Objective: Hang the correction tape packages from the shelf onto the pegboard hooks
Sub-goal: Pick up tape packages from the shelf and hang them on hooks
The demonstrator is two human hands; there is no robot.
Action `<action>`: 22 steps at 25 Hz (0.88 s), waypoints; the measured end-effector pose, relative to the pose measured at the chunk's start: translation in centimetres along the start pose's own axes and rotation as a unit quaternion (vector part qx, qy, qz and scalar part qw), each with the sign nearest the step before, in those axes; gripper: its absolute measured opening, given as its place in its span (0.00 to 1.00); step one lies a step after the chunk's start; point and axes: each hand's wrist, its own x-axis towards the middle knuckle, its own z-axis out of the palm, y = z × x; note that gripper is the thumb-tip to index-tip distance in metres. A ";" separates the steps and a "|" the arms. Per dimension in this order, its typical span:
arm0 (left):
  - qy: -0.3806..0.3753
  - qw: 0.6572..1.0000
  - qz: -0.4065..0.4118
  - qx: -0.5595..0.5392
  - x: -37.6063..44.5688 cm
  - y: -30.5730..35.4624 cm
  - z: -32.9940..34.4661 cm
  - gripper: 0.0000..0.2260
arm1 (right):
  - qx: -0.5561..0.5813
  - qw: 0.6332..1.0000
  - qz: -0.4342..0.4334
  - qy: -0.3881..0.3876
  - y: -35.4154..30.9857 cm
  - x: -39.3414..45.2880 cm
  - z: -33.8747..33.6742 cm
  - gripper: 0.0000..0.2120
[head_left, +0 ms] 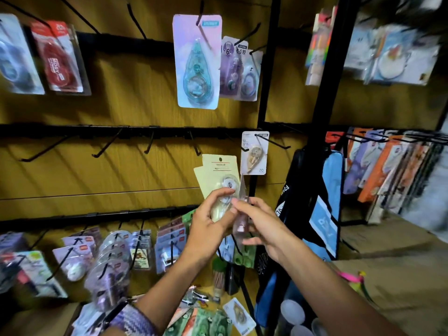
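Two hands meet in front of the wooden wall. The left hand (pixel 208 221) has its fingers (pixel 219 194) curled around a few pale yellow correction tape packages (pixel 218 175), thumb on the clear bubble. The right hand (pixel 260 224) pinches a thin clear package (pixel 242 209) just beside them. Just above the fingers, one small package (pixel 254 154) hangs on a black hook (pixel 274 141). Higher up hangs a big blue-green package (pixel 197 61). Left of the fingers are bare hooks (pixel 106 146) on a black rail. Below the fingers, many packages (pixel 111 258) hang in rows, and more lie on the shelf (pixel 43 318). Right of the fingers hangs a blue and black bag (pixel 322 214).
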 end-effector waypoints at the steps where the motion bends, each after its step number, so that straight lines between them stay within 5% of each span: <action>1: -0.015 1.000 -0.008 -0.008 -0.1 0.5 0.1 0.15 | 0.014 1.000 -0.002 0.008 -0.2 -0.3 -0.1 0.26; 5: 0.003 0.999 -0.032 -0.024 -0.4 1.5 0.3 0.16 | 0.003 0.989 -0.074 0.127 -0.6 -1.0 -1.0 0.29; 9: 0.025 0.999 -0.045 -0.016 0.0 1.1 0.3 0.17 | -0.191 0.901 -0.182 0.344 -1.0 -0.7 -3.7 0.38; 15: 0.027 0.997 -0.063 -0.021 0.1 0.2 0.4 0.18 | -0.303 0.867 -0.184 0.349 -3.4 0.9 -5.0 0.40; 22: 0.034 0.996 -0.071 -0.032 0.3 0.1 -0.2 0.17 | -0.269 0.883 -0.140 0.358 -4.7 1.3 -4.7 0.41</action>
